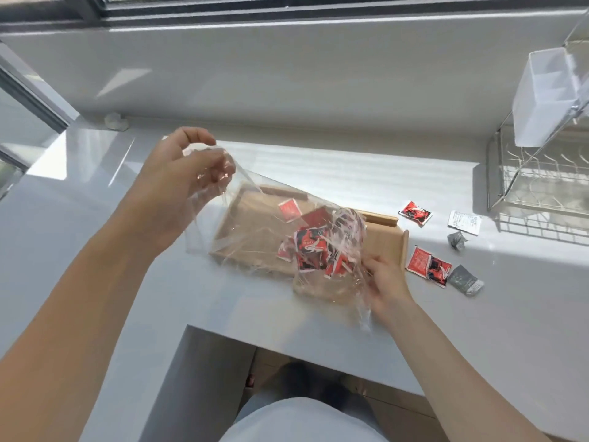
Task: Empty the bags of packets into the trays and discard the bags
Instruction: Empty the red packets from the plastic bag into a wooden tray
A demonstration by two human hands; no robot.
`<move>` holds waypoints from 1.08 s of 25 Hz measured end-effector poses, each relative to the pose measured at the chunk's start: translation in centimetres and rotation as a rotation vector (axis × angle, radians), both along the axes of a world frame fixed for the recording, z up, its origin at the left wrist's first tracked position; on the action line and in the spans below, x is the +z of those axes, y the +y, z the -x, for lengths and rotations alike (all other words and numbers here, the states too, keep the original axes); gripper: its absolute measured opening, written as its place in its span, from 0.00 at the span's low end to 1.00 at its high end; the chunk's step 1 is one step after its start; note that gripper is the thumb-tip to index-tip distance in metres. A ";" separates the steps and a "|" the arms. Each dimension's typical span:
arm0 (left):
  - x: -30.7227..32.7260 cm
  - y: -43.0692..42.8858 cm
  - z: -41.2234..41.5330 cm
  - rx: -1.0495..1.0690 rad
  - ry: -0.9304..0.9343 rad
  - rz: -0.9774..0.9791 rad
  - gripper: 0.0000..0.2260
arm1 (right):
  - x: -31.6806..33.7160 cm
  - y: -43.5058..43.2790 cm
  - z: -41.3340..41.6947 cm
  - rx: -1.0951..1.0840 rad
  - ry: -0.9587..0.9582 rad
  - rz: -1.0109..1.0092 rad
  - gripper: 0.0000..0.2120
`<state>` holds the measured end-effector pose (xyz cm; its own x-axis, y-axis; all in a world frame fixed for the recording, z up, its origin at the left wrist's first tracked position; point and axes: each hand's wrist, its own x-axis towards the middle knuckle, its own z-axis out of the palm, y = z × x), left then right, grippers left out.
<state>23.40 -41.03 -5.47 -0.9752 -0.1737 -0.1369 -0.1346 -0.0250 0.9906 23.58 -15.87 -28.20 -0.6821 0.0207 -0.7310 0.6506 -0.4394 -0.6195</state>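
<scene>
A clear plastic bag [255, 224] stretches over two wooden trays on the white counter. My left hand [178, 173] grips the bag's upper end, raised above the left tray [236, 215]. My right hand [385, 279] pinches the bag's lower end over the right tray [387, 240]. Several red and black packets [314, 250] bunch inside the bag's low part, above the trays. Whether any packets lie loose in the trays is hard to tell through the plastic.
Loose packets lie on the counter right of the trays: a red one [415, 212], a white one [464, 222], two grey ones [466, 279], a red pair [428, 266]. A wire dish rack [538, 173] stands far right. The counter's front edge has a cut-out below me.
</scene>
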 end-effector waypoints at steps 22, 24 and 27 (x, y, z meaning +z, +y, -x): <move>-12.3 -13.6 8.2 0.072 -0.137 -0.224 0.09 | 5.1 -3.5 3.4 -0.394 0.326 -0.455 0.12; -12.3 -13.4 8.3 0.073 -0.118 -0.196 0.08 | 5.5 -3.8 3.7 -0.420 0.328 -0.427 0.12; -12.4 -13.1 8.6 0.057 -0.101 -0.169 0.08 | 5.9 -3.9 4.0 -0.435 0.331 -0.402 0.12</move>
